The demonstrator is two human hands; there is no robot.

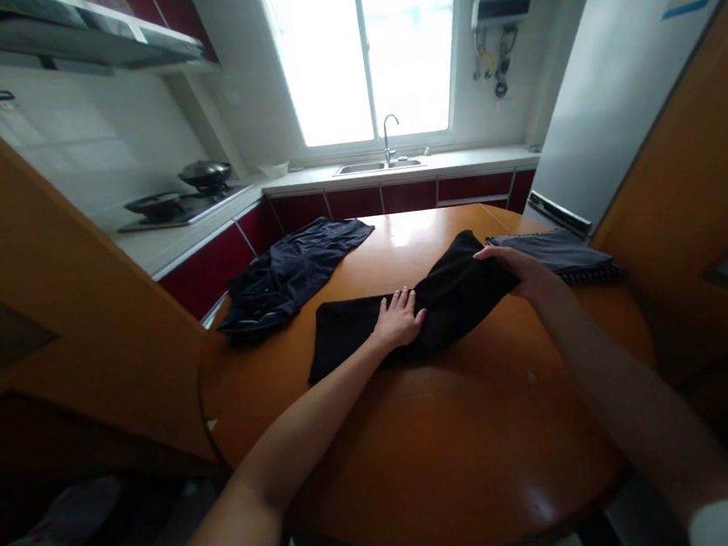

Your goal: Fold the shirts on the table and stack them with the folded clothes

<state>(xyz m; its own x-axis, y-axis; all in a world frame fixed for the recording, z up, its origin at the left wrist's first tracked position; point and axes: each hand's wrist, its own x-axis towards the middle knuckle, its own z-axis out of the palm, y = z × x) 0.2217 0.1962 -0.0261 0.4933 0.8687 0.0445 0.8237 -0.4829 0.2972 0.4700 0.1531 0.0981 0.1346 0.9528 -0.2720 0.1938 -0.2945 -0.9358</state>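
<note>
A black garment, which looks like a pair of trousers folded lengthwise (453,307), lies across the middle of the wooden table (436,440). My left hand (400,317) rests flat on its middle with the fingers spread. At its right end, my right hand (513,266) grips the cloth and holds that part raised off the table. The thumb shows on top, while the other fingers are hidden behind the fabric. The left part of the garment lies flat on the wood.
Dark blue clothing (298,272) lies loosely at the table's back left. A stack of folded grey and dark cloth (552,253) sits at the right, close to my right hand. Behind are a counter with a sink (362,168), a stove with pans (205,175) and a fridge (605,79).
</note>
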